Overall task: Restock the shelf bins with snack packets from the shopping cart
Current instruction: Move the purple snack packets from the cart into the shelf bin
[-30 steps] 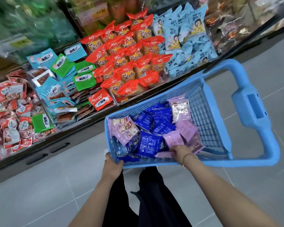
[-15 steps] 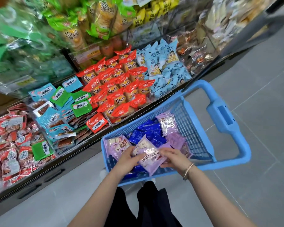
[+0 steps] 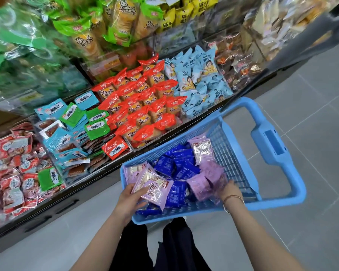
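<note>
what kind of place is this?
Most likely a shop's snack aisle: shelf bins heaped with packaged snacks, a yellow price label on a bin front, and a blue shopping cart, the left hand gripping a lilac packet.

glossy plastic packets (image 3: 154,189) — plastic cart (image 3: 270,140)

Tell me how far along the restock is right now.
Early. Nothing from the blue cart visibly sits in the shelf bins yet. In hand: the left hand holds a lilac packet over it; the right hand reaches among more lilac packets, grip blurred. Left: the dark blue packets and remaining lilac ones to shelve.
</note>
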